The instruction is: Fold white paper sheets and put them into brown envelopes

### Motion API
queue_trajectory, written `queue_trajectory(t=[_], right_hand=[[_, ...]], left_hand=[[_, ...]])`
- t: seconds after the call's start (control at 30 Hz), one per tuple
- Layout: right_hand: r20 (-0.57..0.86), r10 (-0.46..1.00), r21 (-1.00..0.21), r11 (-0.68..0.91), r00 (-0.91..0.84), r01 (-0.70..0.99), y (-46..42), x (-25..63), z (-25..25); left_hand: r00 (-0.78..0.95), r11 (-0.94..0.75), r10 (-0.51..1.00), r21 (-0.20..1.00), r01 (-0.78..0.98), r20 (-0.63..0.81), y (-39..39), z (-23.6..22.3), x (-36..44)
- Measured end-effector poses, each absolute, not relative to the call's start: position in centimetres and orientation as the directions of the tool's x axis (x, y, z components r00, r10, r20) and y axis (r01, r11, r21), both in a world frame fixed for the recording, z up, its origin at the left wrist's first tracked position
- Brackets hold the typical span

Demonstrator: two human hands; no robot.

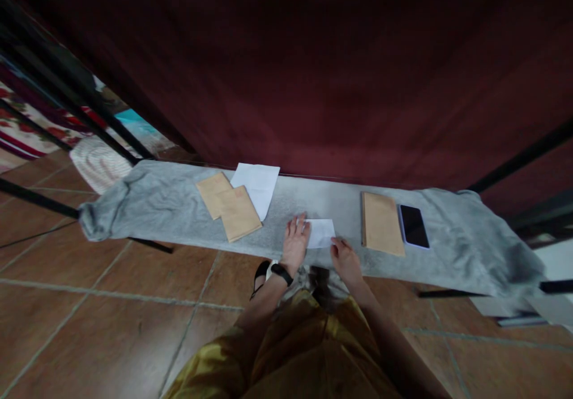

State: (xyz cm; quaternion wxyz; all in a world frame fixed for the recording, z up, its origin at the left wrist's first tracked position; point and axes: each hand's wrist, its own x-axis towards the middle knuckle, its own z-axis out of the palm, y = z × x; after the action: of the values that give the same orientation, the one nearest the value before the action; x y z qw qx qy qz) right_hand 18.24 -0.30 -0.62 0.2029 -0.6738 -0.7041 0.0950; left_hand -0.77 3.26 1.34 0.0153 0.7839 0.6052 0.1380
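A small white folded sheet of paper (320, 233) lies on the grey cloth in front of me. My left hand (296, 241), with a black band on its wrist, rests flat with fingers stretched along the paper's left edge. At the lower right corner of the sheet, my right hand (344, 255) has its thumb and fingers closed on the edge. Two brown envelopes (239, 214) overlap to the left, partly over a larger white sheet (257, 184). To the right lies a stack of brown envelopes (382, 223).
A dark-screened phone (413, 226) lies beside the envelope stack. Grey cloth (161, 202) covers the narrow shelf, bunched at both ends. Dark metal bars (519, 160) stand at the sides, and a dark red panel (313, 88) rises behind. Tiled floor (111, 327) lies below.
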Motion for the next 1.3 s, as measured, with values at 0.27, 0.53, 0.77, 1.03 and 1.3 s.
queue_trajectory(t=[0.27, 0.53, 0.77, 1.03, 1.3], right_hand=[[0.204, 0.979, -0.258, 0.078, -0.024, 0.963, -1.0, 18.5, 0.2], [0.211, 0.968, -0.327, 0.198, -0.133, 0.924, 0.9, 16.7, 0.3], [0.122, 0.946, -0.338, 0.323, -0.299, 0.884, 2.4, 14.7, -1.4], [0.134, 0.947, -0.258, 0.317, -0.291, 0.913, 2.7, 15.5, -2.6], [0.220, 0.963, -0.241, 0.207, -0.154, 0.948, 2.3, 15.5, -2.9]], left_hand=[[0.465, -0.478, 0.877, 0.133, 0.868, 0.116, 2.4, 0.3, 0.2], [0.485, -0.509, 0.861, 0.217, 0.833, 0.155, 0.9, -0.3, 0.4], [0.531, -0.546, 0.838, 0.164, 0.822, 0.126, 0.6, 0.0, 0.3], [0.455, -0.482, 0.875, 0.221, 0.848, 0.164, 0.5, -0.3, -0.4], [0.239, -0.289, 0.952, 0.313, 0.904, 0.190, 0.1, -0.4, -2.8]])
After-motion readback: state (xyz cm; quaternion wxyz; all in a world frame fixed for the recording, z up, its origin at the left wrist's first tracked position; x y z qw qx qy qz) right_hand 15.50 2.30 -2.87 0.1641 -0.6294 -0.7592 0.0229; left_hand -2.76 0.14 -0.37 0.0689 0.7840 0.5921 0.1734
